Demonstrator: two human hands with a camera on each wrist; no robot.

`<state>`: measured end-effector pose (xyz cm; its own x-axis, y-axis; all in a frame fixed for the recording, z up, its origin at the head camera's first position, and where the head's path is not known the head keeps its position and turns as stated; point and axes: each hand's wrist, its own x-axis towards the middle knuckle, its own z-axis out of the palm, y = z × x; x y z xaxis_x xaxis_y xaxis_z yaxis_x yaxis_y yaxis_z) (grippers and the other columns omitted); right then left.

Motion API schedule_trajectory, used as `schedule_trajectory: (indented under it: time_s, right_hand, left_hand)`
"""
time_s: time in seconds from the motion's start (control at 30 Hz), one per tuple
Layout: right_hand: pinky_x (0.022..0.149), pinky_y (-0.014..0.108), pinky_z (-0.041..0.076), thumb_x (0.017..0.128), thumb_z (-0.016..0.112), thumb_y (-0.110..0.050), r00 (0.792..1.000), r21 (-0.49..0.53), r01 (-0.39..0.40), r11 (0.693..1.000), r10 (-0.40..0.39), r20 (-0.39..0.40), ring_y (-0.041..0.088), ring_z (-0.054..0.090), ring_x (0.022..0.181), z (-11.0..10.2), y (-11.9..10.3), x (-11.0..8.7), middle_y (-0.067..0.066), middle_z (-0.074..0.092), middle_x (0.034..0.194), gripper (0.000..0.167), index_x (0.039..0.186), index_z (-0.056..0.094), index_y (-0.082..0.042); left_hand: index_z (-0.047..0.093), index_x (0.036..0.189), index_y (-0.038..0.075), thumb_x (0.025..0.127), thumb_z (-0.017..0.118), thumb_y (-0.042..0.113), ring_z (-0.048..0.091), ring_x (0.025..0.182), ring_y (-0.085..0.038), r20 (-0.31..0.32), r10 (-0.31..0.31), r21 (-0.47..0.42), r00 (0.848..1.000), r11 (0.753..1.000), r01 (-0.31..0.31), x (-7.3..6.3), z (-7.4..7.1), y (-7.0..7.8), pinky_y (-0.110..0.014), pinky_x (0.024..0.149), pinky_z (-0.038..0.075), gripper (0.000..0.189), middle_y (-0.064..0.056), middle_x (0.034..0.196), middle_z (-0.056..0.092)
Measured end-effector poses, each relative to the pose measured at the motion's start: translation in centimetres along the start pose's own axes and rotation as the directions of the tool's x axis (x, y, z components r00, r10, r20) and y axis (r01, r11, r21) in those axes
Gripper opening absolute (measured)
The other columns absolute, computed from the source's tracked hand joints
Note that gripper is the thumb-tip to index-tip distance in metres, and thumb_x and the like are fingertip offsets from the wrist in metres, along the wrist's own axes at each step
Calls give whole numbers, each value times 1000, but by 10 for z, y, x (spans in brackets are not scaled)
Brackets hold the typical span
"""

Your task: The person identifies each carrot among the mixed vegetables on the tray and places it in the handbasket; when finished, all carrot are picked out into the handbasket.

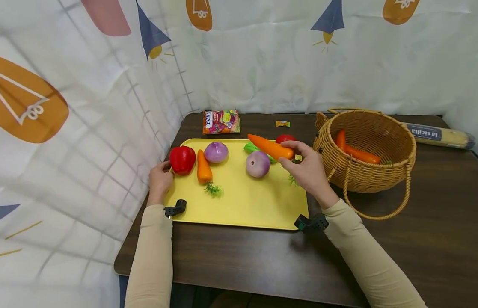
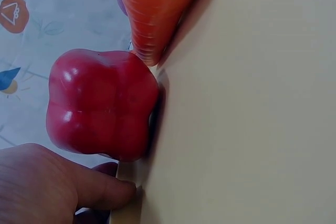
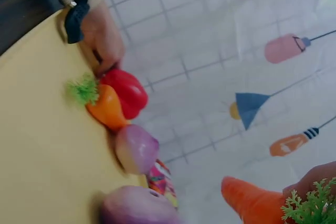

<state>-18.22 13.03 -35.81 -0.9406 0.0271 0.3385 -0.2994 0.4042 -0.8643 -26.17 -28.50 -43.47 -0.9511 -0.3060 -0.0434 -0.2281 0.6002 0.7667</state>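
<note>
My right hand (image 1: 309, 171) pinches an orange toy carrot (image 1: 266, 146) by its thick, leafy end, held above the right part of a yellow tray (image 1: 239, 209). Thumb over the rim and fingers behind it, my left hand (image 1: 160, 182) grips the tray's left edge. Beside that hand sits a red bell pepper (image 2: 102, 103). A second carrot (image 1: 204, 167) with green fronds lies next to the pepper, and a purple onion (image 1: 216, 152) is behind it. Another purple onion (image 1: 258, 164) rests mid-tray. A green vegetable (image 1: 250, 147) and a red round one (image 1: 286, 138) are partly hidden by the held carrot.
A wicker basket (image 1: 371, 173) with carrots (image 1: 363, 155) inside stands right of the tray, its handle hanging forward. Behind it lies a spaghetti pack (image 1: 435, 133). A candy bag (image 1: 227, 122) and a small wrapped candy (image 1: 283, 123) lie along the back. Curtains border the table.
</note>
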Motion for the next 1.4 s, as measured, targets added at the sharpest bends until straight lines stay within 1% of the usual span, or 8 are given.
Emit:
schedule_trajectory:
  time_s: [0.2,0.4,0.63,0.73,0.97,1.17,1.27,1.4]
  right_hand:
    - [71,19,44,89,70,-13,1000,2,-3,1000,3,-1,25,55,105,-24,-1,7,11,58,124,35,123,65,-6]
    - [65,17,47,90,69,-16,999,-16,-29,999,28,-36,17,54,105,-50,-6,12,9,59,127,36,125,64,-8]
    - [75,16,47,91,69,-17,995,41,-48,998,51,-89,14,53,106,-78,-12,13,4,58,127,38,128,63,-9]
    - [73,15,49,90,69,-16,989,58,-65,996,72,-126,14,54,104,-90,-8,13,1,59,123,39,128,63,-10]
    - [74,17,49,87,73,-12,971,229,-90,969,137,-195,16,56,104,-115,-1,15,1,60,118,40,125,64,-8]
    - [77,13,51,83,74,-4,950,368,-54,928,161,-269,14,57,102,-131,6,16,2,58,116,38,121,65,-3]
    - [74,12,52,83,73,-1,942,400,-30,916,160,-295,14,56,102,-140,10,16,3,57,114,38,120,66,-1]
    - [73,12,51,83,72,1,926,411,-41,911,189,-326,13,54,101,-151,16,14,2,58,113,38,120,66,0]
  left_hand:
    - [55,137,0,88,41,1,52,119,-35,4,3,11,1000,1000,-3,-3,2,-1,-44,102,41,50,-19,134,57]
    - [54,137,-1,89,43,1,52,120,-34,-8,30,32,1000,999,-30,-1,0,1,-45,101,41,49,-19,134,57]
    - [54,137,-1,89,44,1,52,120,-34,-5,31,27,1000,999,-31,-1,-2,2,-44,101,41,49,-19,134,57]
    - [55,137,0,89,44,1,52,120,-35,-9,27,32,1000,999,-27,-1,-2,1,-44,101,41,49,-19,134,57]
    - [54,138,0,90,44,1,51,123,-35,-7,25,28,1000,999,-24,0,-2,1,-45,104,40,49,-19,135,57]
    - [54,137,0,89,44,0,51,122,-34,-13,25,9,1000,1000,-25,1,-1,2,-44,103,40,50,-19,134,57]
    - [55,137,-1,88,45,0,51,122,-34,-13,28,2,1000,1000,-28,1,-1,2,-44,104,40,50,-19,134,57]
    - [55,137,0,88,45,0,51,122,-34,-17,23,10,1000,1000,-23,1,-1,1,-44,104,40,49,-19,134,58]
